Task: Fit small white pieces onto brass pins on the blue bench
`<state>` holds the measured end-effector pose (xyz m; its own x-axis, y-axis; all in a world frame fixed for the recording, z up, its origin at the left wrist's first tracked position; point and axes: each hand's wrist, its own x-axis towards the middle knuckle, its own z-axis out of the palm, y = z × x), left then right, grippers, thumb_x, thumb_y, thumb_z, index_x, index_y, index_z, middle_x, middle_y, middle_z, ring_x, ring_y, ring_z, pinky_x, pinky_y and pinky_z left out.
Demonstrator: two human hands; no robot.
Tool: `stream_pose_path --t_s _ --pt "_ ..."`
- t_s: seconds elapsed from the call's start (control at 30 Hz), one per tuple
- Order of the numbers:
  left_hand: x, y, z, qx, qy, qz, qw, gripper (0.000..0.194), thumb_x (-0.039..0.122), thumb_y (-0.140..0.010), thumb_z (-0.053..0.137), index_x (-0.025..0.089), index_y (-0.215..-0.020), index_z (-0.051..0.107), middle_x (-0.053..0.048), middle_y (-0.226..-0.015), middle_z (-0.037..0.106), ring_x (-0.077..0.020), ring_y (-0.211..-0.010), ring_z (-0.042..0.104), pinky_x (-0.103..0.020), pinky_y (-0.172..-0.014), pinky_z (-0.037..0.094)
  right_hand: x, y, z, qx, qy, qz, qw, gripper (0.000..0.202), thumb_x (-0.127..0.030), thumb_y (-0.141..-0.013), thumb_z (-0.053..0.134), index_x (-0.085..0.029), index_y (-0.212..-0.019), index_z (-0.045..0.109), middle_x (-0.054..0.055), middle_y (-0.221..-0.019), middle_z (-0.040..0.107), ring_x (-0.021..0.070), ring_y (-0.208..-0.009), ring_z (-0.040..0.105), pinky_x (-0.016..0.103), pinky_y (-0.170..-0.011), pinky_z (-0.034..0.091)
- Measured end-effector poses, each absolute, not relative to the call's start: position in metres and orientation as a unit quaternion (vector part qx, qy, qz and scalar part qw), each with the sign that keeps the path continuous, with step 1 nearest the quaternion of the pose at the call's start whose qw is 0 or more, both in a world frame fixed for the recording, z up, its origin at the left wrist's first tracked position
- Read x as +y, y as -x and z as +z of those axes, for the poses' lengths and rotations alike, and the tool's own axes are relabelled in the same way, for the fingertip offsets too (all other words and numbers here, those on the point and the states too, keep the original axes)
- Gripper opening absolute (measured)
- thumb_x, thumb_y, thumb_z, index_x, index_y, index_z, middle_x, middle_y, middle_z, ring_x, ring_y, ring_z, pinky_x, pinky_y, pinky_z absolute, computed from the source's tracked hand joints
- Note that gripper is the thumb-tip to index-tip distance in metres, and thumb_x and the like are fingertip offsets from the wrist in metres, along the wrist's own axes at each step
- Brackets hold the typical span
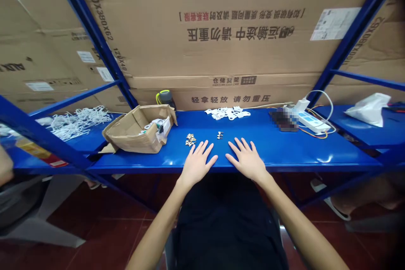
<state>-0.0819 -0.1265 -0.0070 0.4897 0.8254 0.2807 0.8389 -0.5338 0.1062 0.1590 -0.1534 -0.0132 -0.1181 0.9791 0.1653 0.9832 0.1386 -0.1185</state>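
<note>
My left hand [198,163] lies palm down at the front edge of the blue shelf [145,158], fingers spread and holding nothing. Just beyond its fingertips is a small pile of brass-coloured metal parts [190,139]. My right hand [247,159] rests flat on the same edge, its fingers also apart and nothing in them. Between the hands and a little farther back sit a few small metal pieces [220,135]. Several white flat parts [228,113] are heaped near the back of the shelf.
An open cardboard box [136,130] stands left, with a dark cylindrical object [167,98] behind it. At right are a power strip [313,122] with cables and a dark, partly blurred object [283,119]. White hooked pieces [79,122] lie far left. Parts of other people show at both sides.
</note>
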Motion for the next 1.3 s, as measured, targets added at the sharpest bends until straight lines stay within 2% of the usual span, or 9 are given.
stream_pose_path --t_s 0.2,0.3,0.37,0.43,0.5,0.57,0.7,0.9,1.3 --pt "-0.128 0.079 -0.011 -0.492 0.854 -0.163 0.042 0.061 0.057 -0.112 0.039 0.027 -0.164 0.05 -0.006 -0.172 0.042 -0.0296 -0.162 0.038 -0.054 -0.136 0.029 -0.156 -0.161 -0.019 -0.749 0.653 -0.016 0.106 0.075 -0.069 -0.11 0.03 -0.025 -0.17 0.041 0.012 -0.178 0.031 0.0398 -0.166 0.023 0.068 -0.132 0.017" --pt "-0.128 0.078 -0.014 -0.491 0.854 -0.168 0.045 0.061 0.057 -0.113 0.038 0.026 -0.164 0.051 -0.005 -0.172 0.043 -0.0292 -0.162 0.038 -0.054 -0.135 0.031 -0.15 -0.166 -0.019 -0.754 0.642 -0.036 0.131 0.069 -0.065 -0.11 0.037 -0.025 -0.165 0.05 0.014 -0.174 0.041 0.0408 -0.162 0.033 0.068 -0.128 0.025" --pt "-0.129 0.077 -0.014 -0.494 0.851 -0.17 0.046 0.06 0.056 -0.113 0.038 0.026 -0.163 0.052 -0.005 -0.171 0.044 -0.0289 -0.162 0.039 -0.054 -0.135 0.031 -0.137 -0.17 -0.013 -0.752 0.634 -0.034 0.178 0.056 -0.055 -0.11 0.043 -0.024 -0.152 0.063 0.016 -0.16 0.058 0.0393 -0.15 0.049 0.063 -0.121 0.037" --pt "-0.129 0.077 -0.014 -0.497 0.849 -0.175 0.048 0.06 0.056 -0.113 0.038 0.025 -0.162 0.053 -0.006 -0.171 0.045 -0.0286 -0.161 0.039 -0.054 -0.135 0.031 -0.116 -0.173 -0.003 -0.733 0.63 0.02 0.255 0.041 -0.041 -0.108 0.048 -0.022 -0.134 0.073 0.016 -0.132 0.075 0.0342 -0.127 0.066 0.053 -0.11 0.049" --pt "-0.129 0.077 -0.014 -0.498 0.847 -0.182 0.047 0.06 0.056 -0.113 0.038 0.025 -0.162 0.054 -0.006 -0.17 0.046 -0.0283 -0.161 0.041 -0.054 -0.135 0.031 -0.089 -0.175 0.007 -0.722 0.609 0.088 0.317 0.032 -0.035 -0.104 0.053 -0.022 -0.122 0.076 0.011 -0.114 0.08 0.0276 -0.107 0.072 0.044 -0.1 0.054" --pt "-0.129 0.077 -0.015 -0.498 0.846 -0.186 0.045 0.06 0.056 -0.113 0.037 0.026 -0.161 0.055 -0.006 -0.17 0.046 -0.0282 -0.16 0.042 -0.054 -0.135 0.031 -0.065 -0.175 0.013 -0.734 0.583 0.112 0.331 0.026 -0.035 -0.102 0.057 -0.023 -0.114 0.076 0.006 -0.11 0.081 0.0221 -0.097 0.073 0.036 -0.093 0.056" --pt "-0.128 0.077 -0.016 -0.494 0.847 -0.193 0.043 0.06 0.056 -0.113 0.037 0.024 -0.161 0.055 -0.007 -0.169 0.048 -0.0286 -0.16 0.042 -0.054 -0.134 0.031 -0.04 -0.174 0.012 -0.749 0.551 0.14 0.341 0.025 -0.04 -0.098 0.061 -0.022 -0.102 0.077 0.004 -0.096 0.081 0.0209 -0.082 0.071 0.034 -0.084 0.056" --pt "-0.13 0.076 -0.016 -0.497 0.844 -0.198 0.035 0.058 0.055 -0.112 0.039 0.026 -0.16 0.056 -0.006 -0.17 0.047 -0.0287 -0.16 0.041 -0.053 -0.135 0.03 -0.039 -0.178 0.0 -0.758 0.525 0.163 0.352 0.034 -0.047 -0.099 0.059 -0.02 -0.1 0.079 0.006 -0.096 0.081 0.0202 -0.082 0.07 0.033 -0.081 0.055" --pt "-0.129 0.076 -0.015 -0.495 0.845 -0.196 0.041 0.058 0.054 -0.113 0.038 0.025 -0.159 0.056 -0.006 -0.169 0.048 -0.0285 -0.16 0.043 -0.053 -0.134 0.031 -0.032 -0.176 -0.006 -0.759 0.538 0.136 0.34 0.032 -0.046 -0.097 0.064 -0.02 -0.099 0.083 0.005 -0.09 0.077 0.0185 -0.079 0.067 0.029 -0.075 0.051"
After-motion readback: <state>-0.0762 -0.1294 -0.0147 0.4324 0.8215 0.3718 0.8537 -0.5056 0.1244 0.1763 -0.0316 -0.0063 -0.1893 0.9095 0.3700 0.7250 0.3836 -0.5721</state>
